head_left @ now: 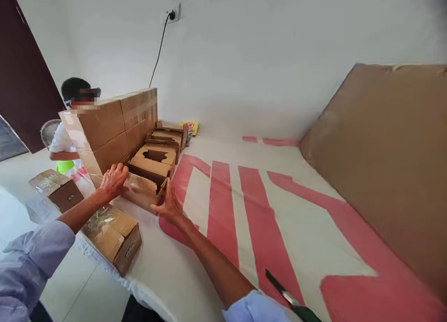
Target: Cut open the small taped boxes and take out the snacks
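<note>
Makeshift packing room: stacked cartons (pixel 111 126), bare walls

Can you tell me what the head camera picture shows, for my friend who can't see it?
Both hands, left hand and right hand, press the sides of an open cardboard box on a white-and-red sheet. Stacked boxes stand behind it.

On the sheeted surface (pixel 279 229), an open carton (pixel 145 189) sits between the left hand (pixel 113 180) at its 9 o'clock and the right hand (pixel 170 203) at its 4 o'clock, both touching it. More open cartons (pixel 157 156) line up behind it toward 1 o'clock. A stack of sealed boxes (pixel 111 126) stands at 11 o'clock, a person (pixel 64 135) behind it. Two boxes (pixel 113 233) lie at 7 and 9 o'clock. A large board (pixel 384 154) leans at 3 o'clock; a knife (pixel 289 298) lies at 5 o'clock.
</note>
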Action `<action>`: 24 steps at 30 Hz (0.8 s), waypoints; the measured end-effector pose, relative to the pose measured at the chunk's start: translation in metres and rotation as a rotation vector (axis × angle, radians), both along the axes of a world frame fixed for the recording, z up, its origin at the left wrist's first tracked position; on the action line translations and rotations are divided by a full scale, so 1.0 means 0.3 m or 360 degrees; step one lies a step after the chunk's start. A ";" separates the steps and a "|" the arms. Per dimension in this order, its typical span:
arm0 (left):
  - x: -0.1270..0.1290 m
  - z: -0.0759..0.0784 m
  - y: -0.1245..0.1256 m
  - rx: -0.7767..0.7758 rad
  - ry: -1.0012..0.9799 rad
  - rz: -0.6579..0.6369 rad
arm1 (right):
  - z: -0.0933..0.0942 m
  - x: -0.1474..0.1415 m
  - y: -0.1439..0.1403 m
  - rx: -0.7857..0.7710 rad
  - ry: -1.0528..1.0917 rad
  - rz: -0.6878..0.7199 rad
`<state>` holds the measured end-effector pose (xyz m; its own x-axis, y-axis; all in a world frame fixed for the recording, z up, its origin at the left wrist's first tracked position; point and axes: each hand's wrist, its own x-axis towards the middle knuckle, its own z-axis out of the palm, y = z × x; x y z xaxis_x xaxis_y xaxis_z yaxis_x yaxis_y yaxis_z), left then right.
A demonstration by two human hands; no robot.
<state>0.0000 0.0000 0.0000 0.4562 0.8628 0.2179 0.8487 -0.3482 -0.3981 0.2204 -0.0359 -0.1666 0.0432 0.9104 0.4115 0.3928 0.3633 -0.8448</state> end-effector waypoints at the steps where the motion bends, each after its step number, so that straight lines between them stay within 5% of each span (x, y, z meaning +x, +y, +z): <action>1: 0.007 0.000 0.006 0.0001 -0.0004 -0.0007 | 0.001 0.011 0.009 -0.0007 -0.0007 0.0002; 24: 0.188 -0.025 0.232 0.0013 -0.0186 -0.0047 | 0.009 0.233 0.282 -0.0099 -0.0090 0.0103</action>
